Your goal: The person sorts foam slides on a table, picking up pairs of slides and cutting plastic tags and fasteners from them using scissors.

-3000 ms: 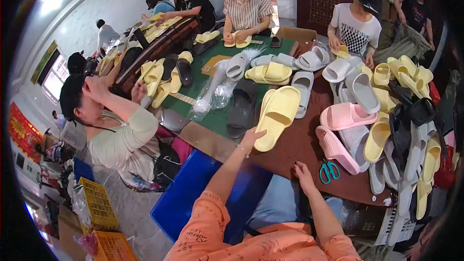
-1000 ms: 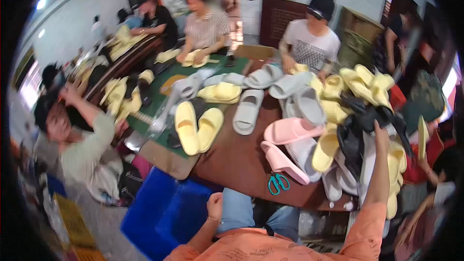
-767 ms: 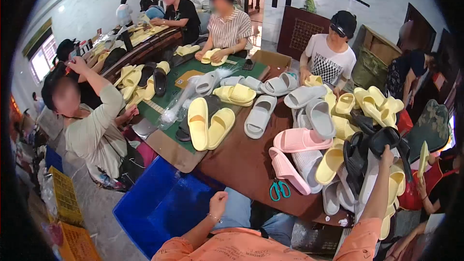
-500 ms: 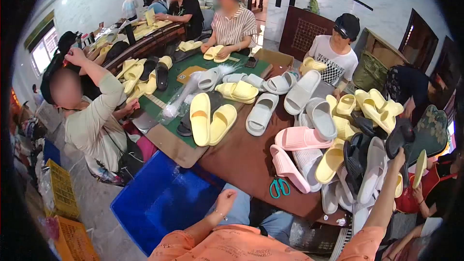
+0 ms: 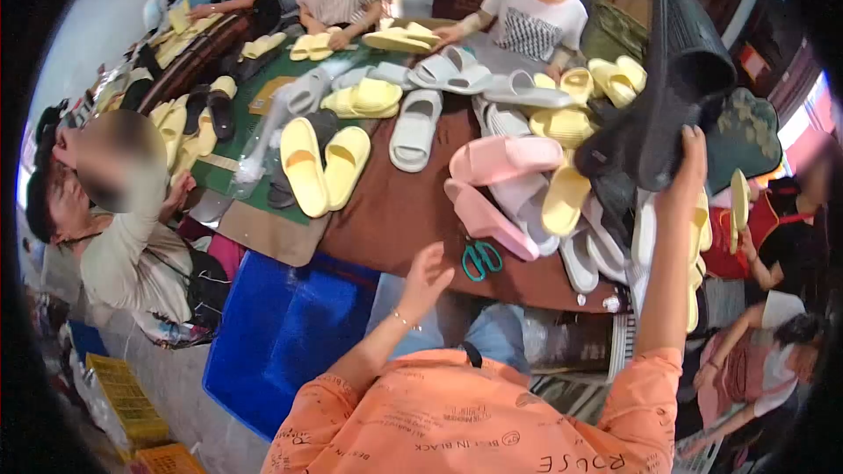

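Note:
My right hand grips black slippers at their lower end, raised over the right side of the pile. One stands nearly upright and another sits against it at the left; the grip hides how they meet. My left hand hangs empty in front of the table edge with its fingers apart. Close to it on the brown table lie scissors with teal handles. Pink slippers, grey slippers and yellow slippers are spread beyond, several of them overlapping.
A blue bin stands on the floor at the left, below the table edge. Several people sit or stand around the table, one close by at the left. A co-worker at the right holds a yellow slipper. Yellow crates are at lower left.
My right hand has lifted the black slippers up from the pile. My left hand has risen toward the table edge and its fingers have spread. The view has tilted down and shifted right.

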A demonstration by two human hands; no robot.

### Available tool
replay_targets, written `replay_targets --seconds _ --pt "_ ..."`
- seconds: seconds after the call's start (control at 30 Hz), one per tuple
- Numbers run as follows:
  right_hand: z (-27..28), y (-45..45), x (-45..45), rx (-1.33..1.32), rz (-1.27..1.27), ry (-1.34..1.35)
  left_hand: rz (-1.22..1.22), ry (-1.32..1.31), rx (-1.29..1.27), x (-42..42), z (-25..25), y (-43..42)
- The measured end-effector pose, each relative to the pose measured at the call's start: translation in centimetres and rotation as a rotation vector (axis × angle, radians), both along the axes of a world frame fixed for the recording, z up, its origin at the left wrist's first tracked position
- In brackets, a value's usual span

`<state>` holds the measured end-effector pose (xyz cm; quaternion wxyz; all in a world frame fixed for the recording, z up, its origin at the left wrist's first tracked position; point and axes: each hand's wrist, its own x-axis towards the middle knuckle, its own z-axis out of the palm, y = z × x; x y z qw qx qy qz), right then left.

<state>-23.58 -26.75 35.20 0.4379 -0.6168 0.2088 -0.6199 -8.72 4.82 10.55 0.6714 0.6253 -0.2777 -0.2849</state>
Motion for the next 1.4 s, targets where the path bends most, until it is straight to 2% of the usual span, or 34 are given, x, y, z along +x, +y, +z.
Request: replay_targets --seconds 0.03,0.07,0.13,0.17,0.2,0.27,0.33,0.37,0.4,0.47,0.57,0.6,0.63,0.77,0.93,0.97,1.0,1.03,1.07,1.13,1.17,1.2,1.23,1.3,1.37,1.4 --pt "-0.1 3.1 1.0 0.070 0.024 -0.008 -0.012 0.015 -0.032 0.0 1.2 -0.3" --pt "1.3 7.7 2.4 0.341 0.204 -0.163 -0.022 0.029 -0.065 -0.1 2.4 -0.5" --pt "-0.1 12.1 3.6 0.333 0.257 -0.111 -0.078 0.030 -0.099 0.4 3.7 -0.9" --pt "0.0 14.2 4.0 0.276 0.445 -0.049 -0.079 0.006 -0.091 0.4 4.5 -1.0" --pt "-0.2 15.5 4.7 0.240 0.455 0.017 -0.049 0.000 -0.148 0.6 4.2 -1.2" --pt "-0.9 18.2 5.9 0.392 0.722 -0.103 0.038 0.101 -0.311 1.0 2.4 -1.5" --pt "-2.3 19.1 6.9 0.496 0.930 -0.115 -0.070 0.166 -0.332 3.8 -0.7 -1.2" --pt "-2.9 19.7 7.4 0.523 0.999 -0.125 -0.015 0.231 -0.338 4.4 -2.3 -0.8" --pt "-3.1 20.4 7.7 0.524 1.002 -0.097 0.042 0.296 -0.346 5.0 -3.2 -0.3" --pt "-3.7 21.2 7.8 0.580 1.010 0.006 0.111 -0.135 -0.210 5.8 -4.4 0.9" --pt "-5.3 21.2 8.1 0.600 1.026 0.053 0.356 0.037 -0.348 6.7 -1.1 1.8" --pt "-5.8 20.9 8.2 0.632 1.028 0.057 0.463 0.566 -0.580 6.7 2.9 2.2" --pt "-6.3 20.6 8.2 0.663 1.026 0.060 0.403 0.490 -0.557 7.0 5.5 3.2" --pt "-9.1 19.1 8.5 0.710 0.943 0.131 0.389 0.563 -0.466 9.2 5.2 5.0" --pt "-12.5 20.6 10.2 0.826 0.904 0.088 0.354 0.648 -0.574 7.8 2.7 4.0" --pt "-13.4 21.3 11.0 0.792 0.903 0.047 0.323 0.769 -0.552 7.6 0.9 3.8" --pt "-13.2 22.5 11.5 0.905 1.038 -0.041 0.272 0.867 -0.610 6.5 0.5 3.8" --pt "-15.0 22.9 12.4 0.931 1.047 0.003 0.223 0.966 -0.666 5.2 0.1 3.6" --pt "-16.5 23.9 13.3 0.853 1.000 0.056 0.218 0.923 -0.733 4.1 -0.6 3.3" --pt "-18.1 25.8 14.4 0.828 0.984 0.310 0.441 1.082 -0.494 2.3 -3.8 3.2" --pt "-16.7 27.2 14.6 0.834 0.887 0.467 0.271 1.081 -0.565 1.5 -5.2 3.6" --pt "-22.0 27.9 15.8 0.719 0.873 0.450 0.316 1.181 -0.554 0.2 -5.4 3.5" --pt "-22.6 29.2 16.3 0.811 0.887 0.385 0.298 1.196 -0.567 -1.1 -8.5 3.6" --pt "-25.8 30.0 17.3 0.651 0.794 0.644 0.256 1.390 -0.473 -3.8 -10.1 4.4" --pt "-29.0 30.3 17.8 0.518 0.625 0.784 0.088 1.281 -0.302 -5.1 -11.5 4.9" --pt "-30.0 30.0 18.0 0.465 0.569 0.834 0.093 1.182 -0.163 -5.3 -10.7 4.8"
